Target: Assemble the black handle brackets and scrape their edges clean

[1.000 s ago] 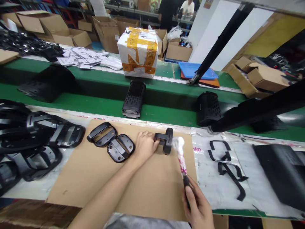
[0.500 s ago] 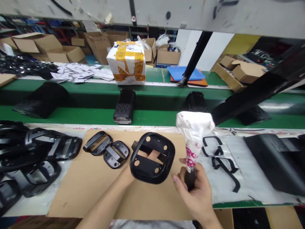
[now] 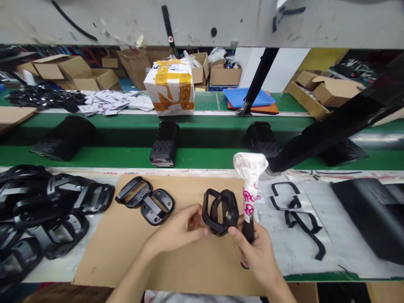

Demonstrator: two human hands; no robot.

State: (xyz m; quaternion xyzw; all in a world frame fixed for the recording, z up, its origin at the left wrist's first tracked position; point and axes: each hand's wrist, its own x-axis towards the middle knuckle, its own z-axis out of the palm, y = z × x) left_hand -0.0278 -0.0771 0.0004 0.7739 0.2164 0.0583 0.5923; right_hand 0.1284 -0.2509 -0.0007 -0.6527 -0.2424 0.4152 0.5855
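My left hand (image 3: 178, 229) grips a black moulded plastic frame (image 3: 220, 212), held edge-on above a cardboard sheet (image 3: 104, 256). My right hand (image 3: 257, 252) is shut on the black handle of a tool (image 3: 248, 229), right beside the frame. The tool's upper end is wrapped in white cloth and pink-printed plastic (image 3: 251, 176). Two similar black plastic parts (image 3: 132, 191) (image 3: 157, 206) lie on the cardboard to the left of my left hand.
A heap of black plastic frames (image 3: 57, 206) lies at the left. Thin black strips (image 3: 293, 214) and a large black piece (image 3: 366, 214) rest on a white plastic sheet at the right. Behind, a green conveyor (image 3: 202, 158) carries black perforated covers. A taped carton (image 3: 170, 86) stands beyond.
The black frame has turned from showing its holed face to edge-on and moved right, closer to the wrapped tool. The tool has shifted down and left, and the view has tilted slightly.
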